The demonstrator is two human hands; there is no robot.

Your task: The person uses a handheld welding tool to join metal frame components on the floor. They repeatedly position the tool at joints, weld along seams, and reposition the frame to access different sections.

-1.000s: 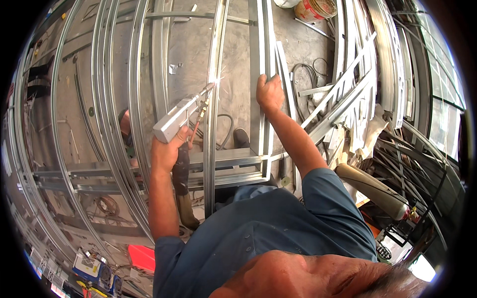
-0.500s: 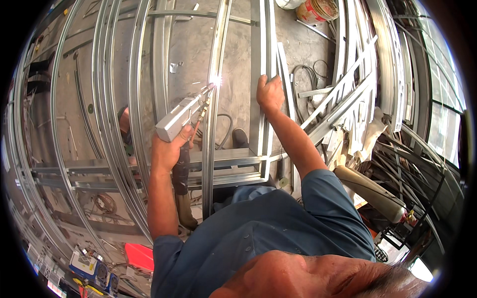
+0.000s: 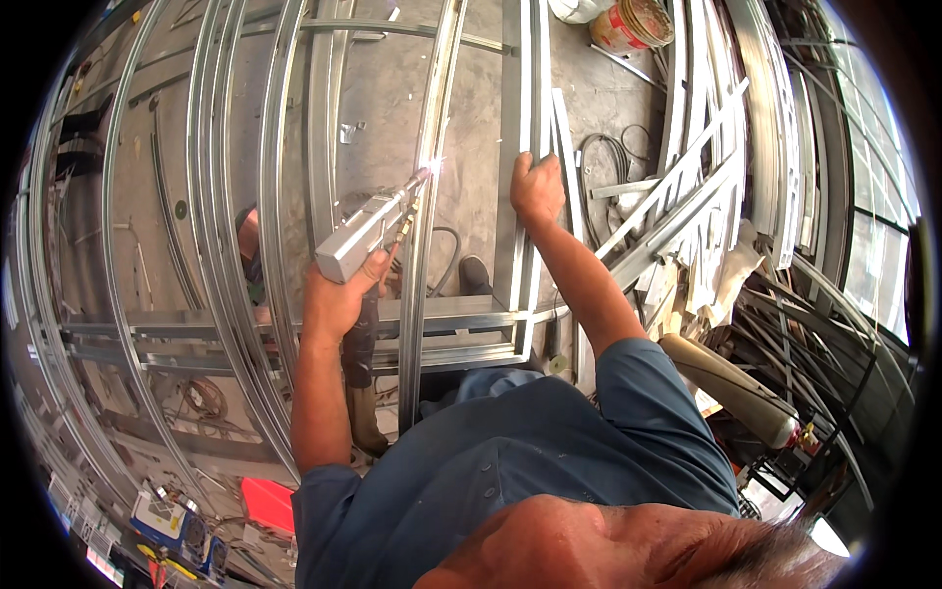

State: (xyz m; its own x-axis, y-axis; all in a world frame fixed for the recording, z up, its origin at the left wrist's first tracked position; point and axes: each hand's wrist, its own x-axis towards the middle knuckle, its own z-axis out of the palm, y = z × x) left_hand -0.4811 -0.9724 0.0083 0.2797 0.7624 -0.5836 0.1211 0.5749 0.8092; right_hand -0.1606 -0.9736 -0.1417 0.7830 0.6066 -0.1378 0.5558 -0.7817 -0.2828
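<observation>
A silver, box-bodied laser welding gun (image 3: 365,240) is gripped in my left hand (image 3: 332,302), whose fingers are wrapped round its handle. Its narrow nozzle points away from me and to the right. The nozzle tip meets a long steel profile (image 3: 414,285), and a small pinkish glow shows there. A dark sleeved cable (image 3: 360,348) hangs below the gun. My right hand (image 3: 537,188) is closed over the upper edge of a wide steel frame bar (image 3: 511,98) on the right; its fingertips are partly hidden.
Parallel steel profiles (image 3: 208,147) run along the left. A crossbar (image 3: 451,312) lies close to me. Loose metal strips (image 3: 677,201) and a coiled cable (image 3: 599,162) lie on the right, with a bucket (image 3: 628,27) farther off. A gas cylinder (image 3: 731,390) lies near my right arm.
The welding gun has shifted slightly to the right and turned a little, its tip still at the profile. The glow at the tip is dimmer. My right hand keeps its hold on the bar.
</observation>
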